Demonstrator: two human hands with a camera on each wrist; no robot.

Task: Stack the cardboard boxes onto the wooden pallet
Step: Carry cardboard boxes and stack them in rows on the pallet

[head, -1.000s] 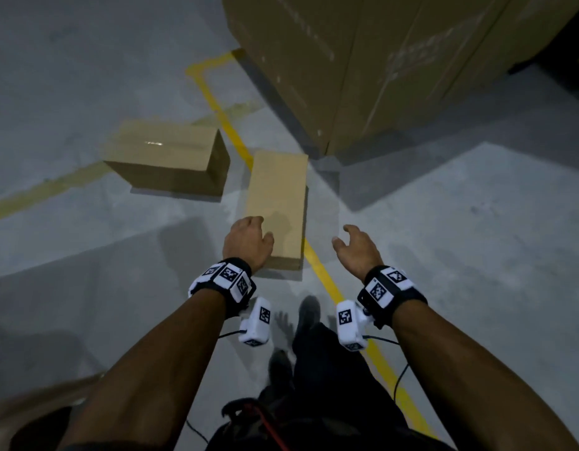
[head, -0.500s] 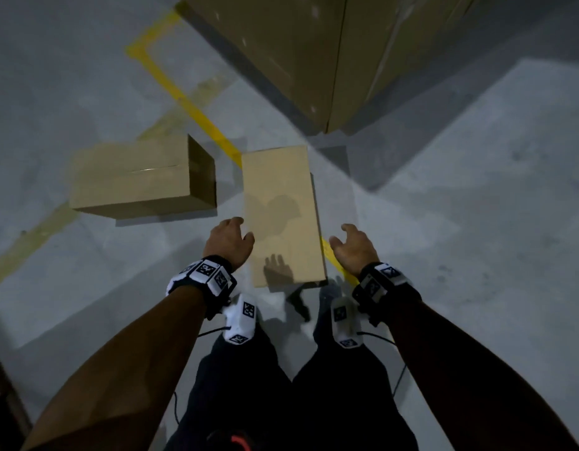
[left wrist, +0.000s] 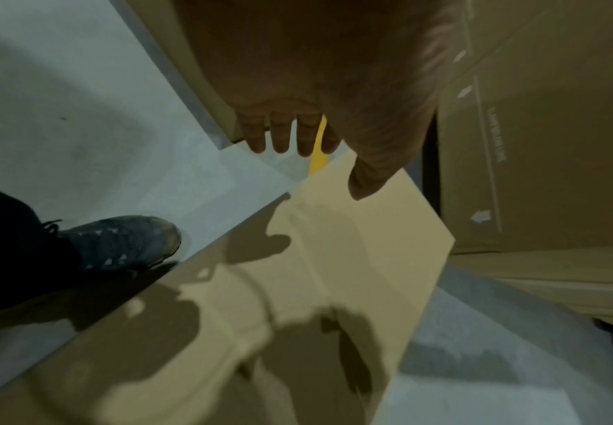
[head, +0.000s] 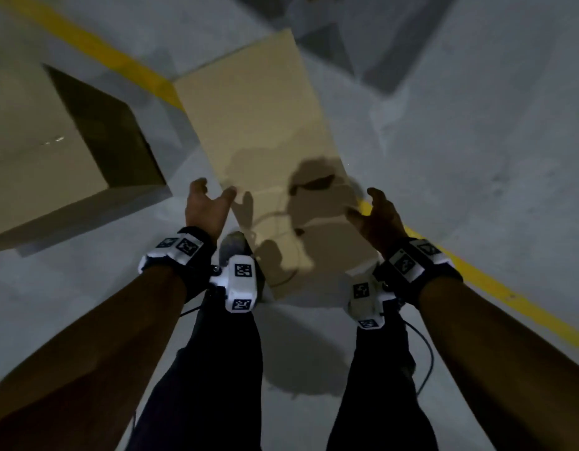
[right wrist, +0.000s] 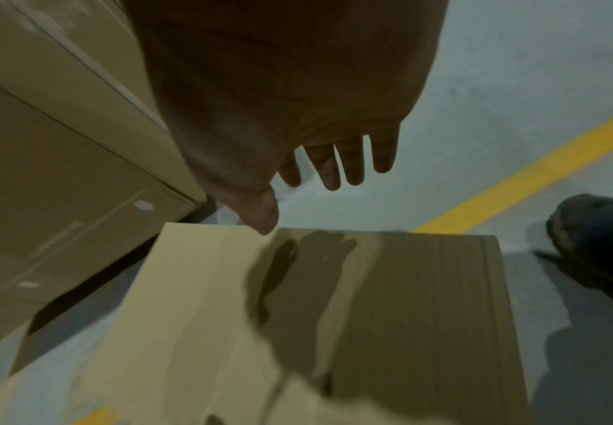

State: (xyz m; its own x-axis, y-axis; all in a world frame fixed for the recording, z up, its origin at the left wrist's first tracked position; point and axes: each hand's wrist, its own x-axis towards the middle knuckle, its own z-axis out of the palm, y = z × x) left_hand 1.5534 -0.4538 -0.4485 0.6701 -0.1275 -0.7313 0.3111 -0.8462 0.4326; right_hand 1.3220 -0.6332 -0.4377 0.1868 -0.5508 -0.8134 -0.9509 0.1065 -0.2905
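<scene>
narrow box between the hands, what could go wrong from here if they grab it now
Both hands are open and off the narrow box: left hand beside its left edge, right hand over its right edge. Gripping only the near end could let the long far end dip.

The left shoe sits right against the box, so a slip might land on the foot.

The second box and the tall cartons crowd the lift path and could be bumped.
</scene>
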